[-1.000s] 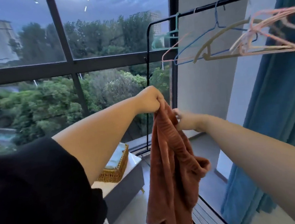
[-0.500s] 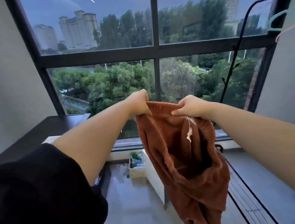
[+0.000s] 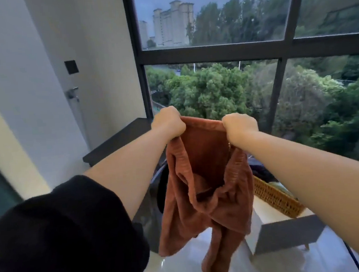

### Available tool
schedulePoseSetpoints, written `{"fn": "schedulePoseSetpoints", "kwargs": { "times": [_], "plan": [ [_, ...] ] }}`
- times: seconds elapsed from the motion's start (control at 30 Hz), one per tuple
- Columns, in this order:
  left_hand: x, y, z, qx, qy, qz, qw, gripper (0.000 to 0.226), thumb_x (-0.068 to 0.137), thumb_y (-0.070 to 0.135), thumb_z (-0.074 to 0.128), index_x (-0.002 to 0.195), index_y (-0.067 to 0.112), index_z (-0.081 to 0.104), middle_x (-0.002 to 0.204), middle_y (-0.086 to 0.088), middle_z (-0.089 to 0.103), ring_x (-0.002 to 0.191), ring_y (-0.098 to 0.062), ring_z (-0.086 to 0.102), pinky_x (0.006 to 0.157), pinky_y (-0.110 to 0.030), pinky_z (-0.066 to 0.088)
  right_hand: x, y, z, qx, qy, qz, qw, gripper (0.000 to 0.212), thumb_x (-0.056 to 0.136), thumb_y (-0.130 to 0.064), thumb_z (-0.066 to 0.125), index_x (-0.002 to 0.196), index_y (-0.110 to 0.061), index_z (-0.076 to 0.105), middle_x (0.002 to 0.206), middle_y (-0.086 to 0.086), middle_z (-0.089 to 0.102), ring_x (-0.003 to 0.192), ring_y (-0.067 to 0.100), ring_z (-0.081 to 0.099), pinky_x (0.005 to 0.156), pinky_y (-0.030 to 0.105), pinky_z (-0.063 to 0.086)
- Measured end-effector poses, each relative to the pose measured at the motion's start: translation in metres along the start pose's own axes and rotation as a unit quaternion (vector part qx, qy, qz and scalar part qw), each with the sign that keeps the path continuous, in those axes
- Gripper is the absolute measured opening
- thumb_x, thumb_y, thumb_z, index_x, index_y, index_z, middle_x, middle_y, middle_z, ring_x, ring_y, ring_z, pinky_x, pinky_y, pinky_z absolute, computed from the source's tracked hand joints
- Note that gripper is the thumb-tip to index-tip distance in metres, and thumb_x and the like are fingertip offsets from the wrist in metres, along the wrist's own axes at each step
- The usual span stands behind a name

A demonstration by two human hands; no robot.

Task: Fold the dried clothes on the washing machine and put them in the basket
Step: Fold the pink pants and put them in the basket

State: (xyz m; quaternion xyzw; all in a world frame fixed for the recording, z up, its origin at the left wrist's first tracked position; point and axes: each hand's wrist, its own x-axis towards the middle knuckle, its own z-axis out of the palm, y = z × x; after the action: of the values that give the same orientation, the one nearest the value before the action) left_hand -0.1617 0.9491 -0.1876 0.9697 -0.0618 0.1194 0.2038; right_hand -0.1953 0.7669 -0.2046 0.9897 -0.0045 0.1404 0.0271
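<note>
My left hand [image 3: 168, 123] and right hand [image 3: 239, 126] each grip the top edge of the garment [image 3: 205, 190], fingers curled tight. It hangs in the air between them, left of the basket [image 3: 275, 199].

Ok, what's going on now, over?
Left hand, right hand: both grip the brown garment by its top edge. It hangs unfolded, midair. Basket sits lower right.

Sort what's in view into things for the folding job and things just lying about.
For the job: rust-brown garment, held by left hand and right hand; wicker basket.
Just there: wall switch, tap, window frame, grey bench.
</note>
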Motion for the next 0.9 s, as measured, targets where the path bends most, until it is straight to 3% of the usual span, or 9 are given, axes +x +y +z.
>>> {"fn": "schedulePoseSetpoints", "kwargs": {
  "times": [0.13,0.3,0.53,0.67,0.8,0.9],
  "plan": [
    [0.009,-0.054,-0.018,0.001,0.054,-0.085,0.995,0.011,0.075,0.002,0.05,0.078,0.008,0.059,0.077,-0.008,0.055,0.08,-0.03,0.058,0.063,-0.032,0.044,0.028,-0.037,0.015,-0.018,-0.004,-0.027,0.999,0.018,0.084,-0.001,0.054,0.098,-0.009,0.064,0.108,0.012,0.065,0.102,0.033,0.062,0.07,0.032,0.04],
    [0.029,-0.129,-0.036,0.044,0.139,-0.169,0.975,0.025,0.076,0.003,0.051,0.097,0.007,0.065,0.103,-0.015,0.064,0.101,-0.038,0.06,0.078,-0.037,0.049,0.073,-0.091,0.029,0.014,-0.046,-0.026,0.999,0.025,0.087,-0.003,0.052,0.107,-0.01,0.065,0.116,0.01,0.064,0.11,0.03,0.06,0.073,0.031,0.04],
    [0.077,-0.224,-0.049,0.089,0.185,-0.261,0.943,0.027,0.079,0.001,0.051,0.102,0.005,0.065,0.109,-0.018,0.064,0.106,-0.038,0.059,0.084,-0.039,0.049,0.156,-0.154,0.046,0.032,-0.093,-0.031,0.995,0.028,0.085,-0.006,0.053,0.111,-0.009,0.062,0.117,0.011,0.062,0.11,0.03,0.059,0.079,0.032,0.044],
    [0.123,-0.261,-0.047,0.122,0.207,-0.265,0.934,0.027,0.084,-0.002,0.045,0.105,0.003,0.063,0.113,-0.017,0.06,0.107,-0.038,0.057,0.084,-0.041,0.047,0.206,-0.178,0.057,0.141,-0.136,-0.016,0.981,0.011,0.084,-0.017,0.05,0.088,-0.009,0.058,0.097,0.011,0.065,0.085,0.029,0.064,0.069,0.029,0.047],
    [0.159,-0.293,-0.041,0.144,0.223,-0.264,0.927,0.031,0.088,-0.002,0.039,0.112,0.001,0.059,0.117,-0.016,0.052,0.106,-0.037,0.054,0.08,-0.041,0.042,0.247,-0.207,0.066,0.237,-0.216,0.018,0.947,0.032,0.09,-0.018,0.037,0.075,0.003,0.057,0.045,0.014,0.06,0.036,0.025,0.057,0.049,0.028,0.05],
    [0.171,-0.318,-0.042,0.17,0.205,-0.3,0.916,0.03,0.087,-0.002,0.043,0.112,0.002,0.06,0.119,-0.017,0.052,0.109,-0.037,0.053,0.084,-0.042,0.044,0.266,-0.232,0.078,0.275,-0.302,0.026,0.912,0.038,0.094,-0.015,0.03,0.075,0.008,0.054,0.057,0.019,0.056,0.048,0.028,0.052,0.056,0.032,0.048]
  ]
}}
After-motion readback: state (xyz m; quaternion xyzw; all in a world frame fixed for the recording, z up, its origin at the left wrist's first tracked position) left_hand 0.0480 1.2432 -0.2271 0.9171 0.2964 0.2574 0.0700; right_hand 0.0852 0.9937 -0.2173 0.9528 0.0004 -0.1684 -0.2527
